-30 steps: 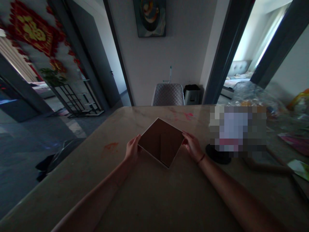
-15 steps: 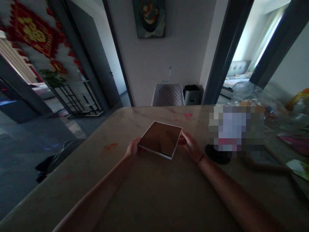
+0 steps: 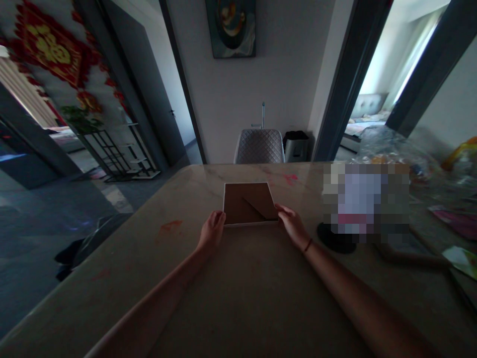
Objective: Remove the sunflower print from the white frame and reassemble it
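A flat square brown board with a thin white rim, the back of a picture frame (image 3: pixel 249 204), lies on the marble table (image 3: pixel 238 298) with its near edge square to me. My left hand (image 3: pixel 211 232) grips its near left corner with curled fingers. My right hand (image 3: pixel 292 224) holds the near right corner, and a dark band sits on that wrist. A diagonal strut shows on the board's brown face.
A black round base (image 3: pixel 335 237) stands just right of my right hand under a blurred patch. Clear plastic wrapping (image 3: pixel 395 144) and coloured papers (image 3: pixel 458 223) crowd the table's right side. A quilted chair (image 3: pixel 260 145) is behind the far edge. Red smears (image 3: pixel 170 225) mark the tabletop.
The frame turned from a diamond position to square with the table edge and shifted a little farther from me. Both hands moved with it to its near corners.
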A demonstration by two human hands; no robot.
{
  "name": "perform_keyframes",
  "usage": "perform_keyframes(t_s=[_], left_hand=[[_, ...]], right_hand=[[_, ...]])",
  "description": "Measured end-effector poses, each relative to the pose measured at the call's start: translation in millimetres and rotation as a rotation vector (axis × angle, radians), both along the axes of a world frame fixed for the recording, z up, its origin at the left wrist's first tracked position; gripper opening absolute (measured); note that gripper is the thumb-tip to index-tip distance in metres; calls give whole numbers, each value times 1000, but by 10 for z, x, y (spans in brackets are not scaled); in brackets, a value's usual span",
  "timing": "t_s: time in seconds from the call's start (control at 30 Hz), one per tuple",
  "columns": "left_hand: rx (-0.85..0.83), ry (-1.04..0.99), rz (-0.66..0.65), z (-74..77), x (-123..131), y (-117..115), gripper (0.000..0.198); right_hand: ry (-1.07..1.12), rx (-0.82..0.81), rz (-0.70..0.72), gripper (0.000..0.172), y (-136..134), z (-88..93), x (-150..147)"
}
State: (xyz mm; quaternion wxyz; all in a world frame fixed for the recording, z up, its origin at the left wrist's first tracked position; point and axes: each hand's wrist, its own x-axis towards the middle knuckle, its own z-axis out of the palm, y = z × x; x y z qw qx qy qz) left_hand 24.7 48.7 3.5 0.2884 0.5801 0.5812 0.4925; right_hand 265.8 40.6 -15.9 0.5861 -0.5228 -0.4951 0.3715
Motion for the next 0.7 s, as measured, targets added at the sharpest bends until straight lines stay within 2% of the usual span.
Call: perform_keyframes(t_s=[0.1, 0.23, 0.3, 0.5, 0.7], left_hand=[[45, 155, -3, 15, 6, -44, 13], [104, 637, -26, 3, 20, -104, 24], [128, 805, -25, -5, 26, -124, 28], [177, 952, 39, 6, 56, -166, 29], [202, 949, 40, -27, 72, -174, 21]], right_hand=[[-127, 30, -79, 36, 2, -28, -6], [-285, 54, -186, 37, -2, -85, -32], [-355, 50, -212, 37, 2, -114, -45], [-444, 54, -198, 39, 34, -196, -57], [-467, 99, -199, 49, 33, -263, -70]])
